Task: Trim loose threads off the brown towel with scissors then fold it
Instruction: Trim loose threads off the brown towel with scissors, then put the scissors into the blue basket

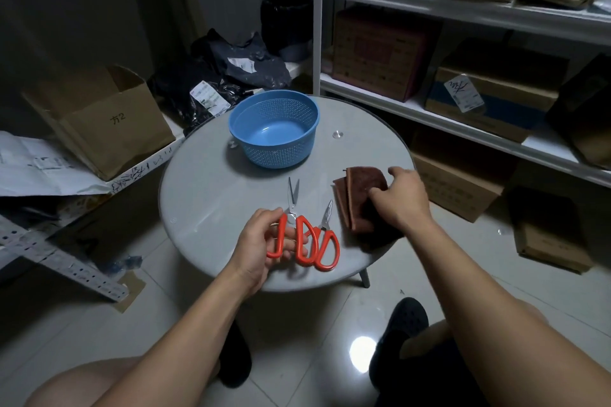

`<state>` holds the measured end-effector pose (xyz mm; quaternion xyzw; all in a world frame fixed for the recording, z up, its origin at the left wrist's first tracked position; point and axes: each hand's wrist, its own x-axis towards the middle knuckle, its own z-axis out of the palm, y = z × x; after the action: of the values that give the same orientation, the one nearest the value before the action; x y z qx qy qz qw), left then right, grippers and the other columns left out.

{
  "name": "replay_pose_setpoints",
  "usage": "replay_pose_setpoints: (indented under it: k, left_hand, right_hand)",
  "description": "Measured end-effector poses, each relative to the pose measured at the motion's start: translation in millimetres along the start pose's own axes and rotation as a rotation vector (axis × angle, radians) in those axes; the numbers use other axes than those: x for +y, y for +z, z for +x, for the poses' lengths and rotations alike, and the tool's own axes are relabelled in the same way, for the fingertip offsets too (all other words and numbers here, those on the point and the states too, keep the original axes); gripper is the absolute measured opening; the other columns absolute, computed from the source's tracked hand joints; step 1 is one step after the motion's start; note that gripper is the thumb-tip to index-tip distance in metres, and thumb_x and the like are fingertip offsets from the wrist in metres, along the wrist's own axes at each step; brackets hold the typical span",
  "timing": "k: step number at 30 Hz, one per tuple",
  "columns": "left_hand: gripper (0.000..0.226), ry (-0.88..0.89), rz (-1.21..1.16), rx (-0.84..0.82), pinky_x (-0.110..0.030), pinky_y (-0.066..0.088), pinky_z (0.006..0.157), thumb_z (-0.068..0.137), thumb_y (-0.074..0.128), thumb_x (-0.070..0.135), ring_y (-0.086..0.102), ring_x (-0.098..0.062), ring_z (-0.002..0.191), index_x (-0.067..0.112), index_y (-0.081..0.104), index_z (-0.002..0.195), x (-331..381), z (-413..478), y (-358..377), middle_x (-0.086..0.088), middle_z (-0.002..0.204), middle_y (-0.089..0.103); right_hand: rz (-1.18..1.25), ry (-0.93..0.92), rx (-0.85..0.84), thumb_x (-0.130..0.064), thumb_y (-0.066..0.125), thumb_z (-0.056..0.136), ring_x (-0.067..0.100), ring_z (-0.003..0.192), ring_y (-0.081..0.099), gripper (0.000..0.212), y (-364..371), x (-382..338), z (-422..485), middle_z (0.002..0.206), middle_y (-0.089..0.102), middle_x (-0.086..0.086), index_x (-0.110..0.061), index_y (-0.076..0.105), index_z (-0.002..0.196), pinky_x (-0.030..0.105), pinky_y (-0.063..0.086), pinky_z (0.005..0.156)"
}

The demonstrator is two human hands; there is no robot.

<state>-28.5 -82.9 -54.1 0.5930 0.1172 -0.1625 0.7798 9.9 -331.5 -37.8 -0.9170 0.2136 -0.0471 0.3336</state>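
Note:
A folded brown towel lies at the right side of the round grey table. My right hand rests on top of it, fingers curled over its near part. My left hand grips the orange handles of a pair of scissors whose blades point away from me, slightly apart. A second pair of orange-handled scissors lies on the table just right of the first, blades pointing toward the towel.
A blue plastic basket stands at the back of the table. White shelves with cardboard boxes run along the right. An open cardboard box and dark bags sit at the left. My knees and dark shoes are below the table edge.

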Motion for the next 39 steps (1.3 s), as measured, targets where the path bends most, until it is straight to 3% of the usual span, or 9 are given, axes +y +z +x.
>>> replay_pose_setpoints:
  k: [3, 6, 11, 16, 23, 26, 30, 34, 39]
  left_hand:
    - [0.057, -0.026, -0.047, -0.023, -0.026, 0.043, 0.047, 0.085, 0.051, 0.052, 0.063, -0.034, 0.06, -0.002, 0.058, 0.1, -1.9, 2.1, 3.9, -0.024, 0.074, 0.068]
    - [0.065, 0.007, -0.118, 0.012, -0.026, 0.046, 0.047, 0.095, 0.042, 0.055, 0.063, -0.031, 0.058, -0.006, 0.062, 0.104, -1.0, 4.9, 9.6, -0.03, 0.083, 0.066]
    - [0.065, 0.102, -0.161, 0.125, -0.054, 0.057, 0.079, 0.1, 0.043, 0.053, 0.067, -0.047, 0.081, -0.008, 0.06, 0.112, 4.5, 5.7, 15.8, -0.034, 0.093, 0.068]
    - [0.053, 0.156, -0.089, 0.101, -0.033, 0.05, 0.054, 0.102, 0.036, 0.055, 0.058, -0.027, 0.055, 0.006, 0.058, 0.099, 9.7, 5.0, 21.6, -0.021, 0.072, 0.065]
    - [0.054, 0.093, 0.118, -0.018, -0.036, 0.049, 0.07, 0.095, 0.046, 0.056, 0.066, -0.024, 0.071, 0.008, 0.07, 0.1, 31.5, 31.2, 17.9, -0.015, 0.085, 0.071]
    - [0.047, 0.049, 0.24, 0.177, -0.028, 0.036, 0.052, 0.084, 0.055, 0.055, 0.06, -0.019, 0.057, 0.011, 0.07, 0.084, 55.6, 64.2, 12.9, -0.009, 0.074, 0.069]
    - [0.061, -0.045, 0.391, 0.311, -0.021, 0.03, 0.04, 0.091, 0.046, 0.061, 0.051, -0.015, 0.042, 0.005, 0.069, 0.089, 91.5, 100.1, 15.6, -0.01, 0.076, 0.073]
    - [0.03, -0.034, 0.369, 0.332, -0.012, 0.022, 0.028, 0.094, 0.053, 0.03, 0.043, -0.004, 0.023, 0.004, 0.067, 0.103, 103.5, 122.6, 16.6, -0.007, 0.076, 0.068]
    - [0.022, -0.146, 0.377, 0.322, -0.015, 0.019, 0.04, 0.085, 0.052, 0.029, 0.035, -0.011, 0.04, 0.016, 0.061, 0.069, 91.9, 116.3, 5.4, 0.005, 0.047, 0.06]
  right_hand:
    - [0.024, -0.199, 0.099, -0.026, 0.065, 0.084, 0.031, 0.116, 0.059, 0.04, 4.2, -22.2, -34.4, 0.124, 0.064, 0.013, -0.016, 0.071, 0.123, 0.035, 0.047, 0.097]
    - [0.233, -0.169, -0.212, -0.029, 0.071, 0.087, 0.008, 0.088, 0.07, 0.019, 14.3, -41.9, -69.0, 0.098, 0.078, -0.004, -0.02, 0.08, 0.102, 0.024, 0.054, 0.085]
    - [0.461, -0.09, -0.309, -0.021, 0.077, 0.089, -0.004, 0.049, 0.064, 0.014, 24.5, -51.8, -96.9, 0.072, 0.07, -0.006, -0.015, 0.075, 0.102, 0.01, 0.045, 0.047]
    - [0.561, -0.027, -0.306, -0.013, 0.079, 0.088, 0.011, 0.053, 0.072, 0.014, 25.4, -54.9, -100.1, 0.069, 0.073, -0.001, -0.014, 0.072, 0.1, 0.018, 0.051, 0.047]
    - [0.772, 0.118, -0.274, 0.006, 0.067, 0.092, 0.018, 0.045, 0.063, 0.012, 19.0, -48.9, -79.2, 0.074, 0.069, 0.019, -0.001, 0.07, 0.101, 0.036, 0.06, 0.052]
    - [0.73, 0.107, -0.208, 0.003, 0.068, 0.091, 0.026, 0.055, 0.066, 0.012, 13.1, -52.4, -59.4, 0.081, 0.073, 0.028, -0.004, 0.072, 0.101, 0.048, 0.066, 0.064]
    - [0.748, 0.092, -0.16, 0.003, 0.068, 0.09, 0.02, 0.048, 0.064, 0.012, 13.1, -69.5, -23.8, 0.074, 0.071, 0.018, -0.001, 0.072, 0.1, 0.037, 0.062, 0.054]
    - [0.642, 0.026, -0.13, 0.001, 0.067, 0.086, 0.022, 0.049, 0.068, 0.012, 17.6, -94.2, 9.9, 0.073, 0.073, 0.016, -0.008, 0.075, 0.09, 0.036, 0.061, 0.053]
    - [0.32, -0.113, -0.097, -0.003, 0.066, 0.081, 0.028, 0.071, 0.076, 0.023, 28.8, -136.0, 59.4, 0.084, 0.078, 0.012, -0.012, 0.082, 0.095, 0.044, 0.066, 0.064]
